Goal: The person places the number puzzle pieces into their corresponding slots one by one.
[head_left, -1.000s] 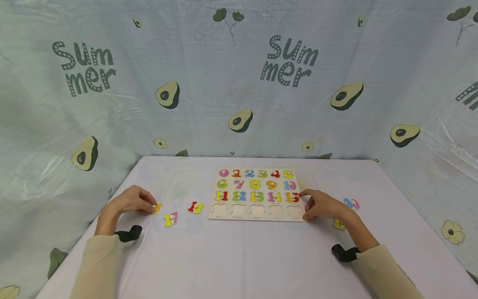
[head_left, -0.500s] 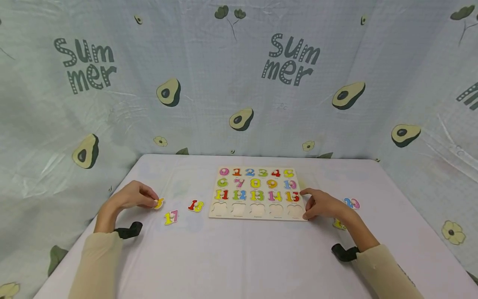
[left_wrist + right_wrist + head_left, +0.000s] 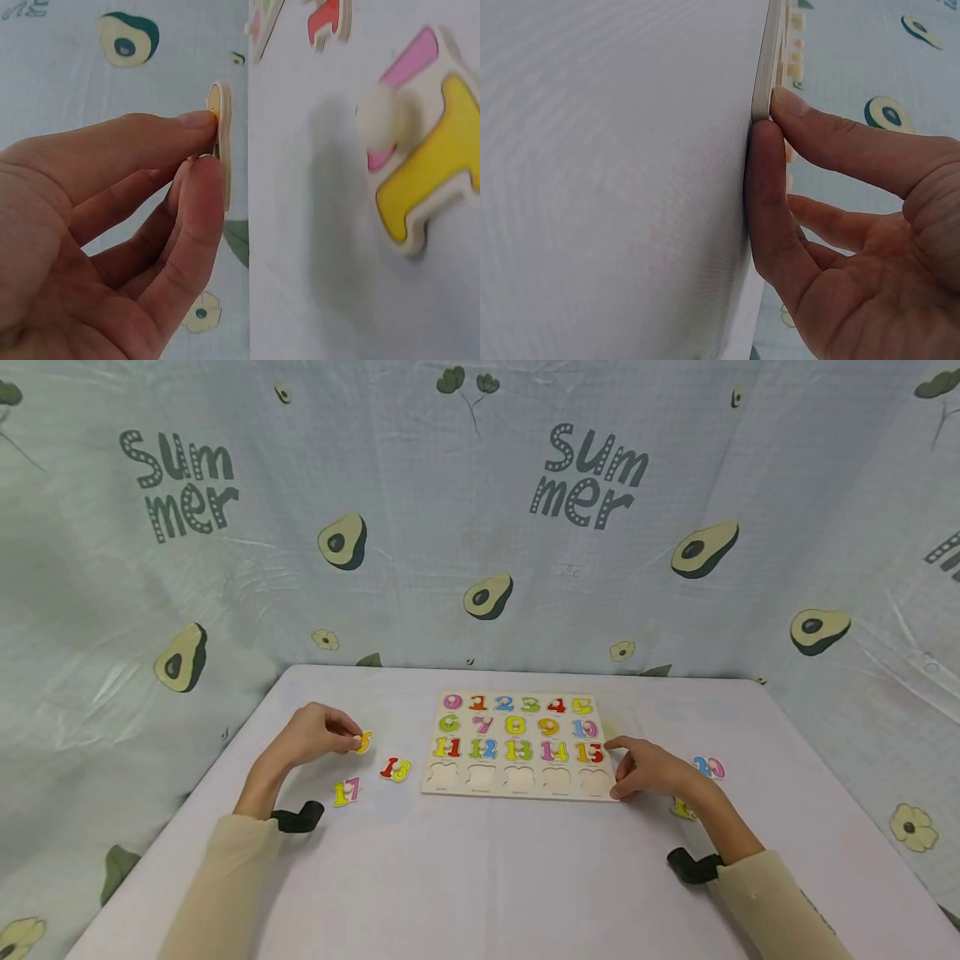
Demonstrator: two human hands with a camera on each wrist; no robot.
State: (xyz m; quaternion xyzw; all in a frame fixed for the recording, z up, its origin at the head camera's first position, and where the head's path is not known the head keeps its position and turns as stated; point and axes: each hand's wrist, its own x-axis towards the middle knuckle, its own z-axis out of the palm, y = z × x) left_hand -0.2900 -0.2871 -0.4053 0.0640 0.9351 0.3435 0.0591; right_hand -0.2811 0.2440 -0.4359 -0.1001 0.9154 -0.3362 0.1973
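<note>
My left hand (image 3: 315,735) pinches a small wooden number piece (image 3: 365,742) with orange-yellow paint, raised over the table; the fingers hide much of it. The left wrist view shows the piece (image 3: 226,150) edge-on at the fingertips. Below it lie the 17 piece (image 3: 347,792) and, to the right, the 18 piece (image 3: 394,769). My right hand (image 3: 652,770) grips the right edge of the wooden number puzzle board (image 3: 498,792) near its front corner. Thumb and finger meet the board's edge (image 3: 765,82) in the right wrist view. Numbers 0 to 15 fill the board's upper rows; its front row has bare recesses.
A blue and pink 20 piece (image 3: 708,767) lies right of my right hand. Partly covered by the right forearm is a yellow number piece (image 3: 683,809). A white cloth covers the table (image 3: 480,877), and a printed curtain (image 3: 420,527) hangs behind it.
My left hand has lifted the orange-yellow piece and carried it right and farther back, toward the board. The right hand stays at the board's edge. The head view has tilted slightly.
</note>
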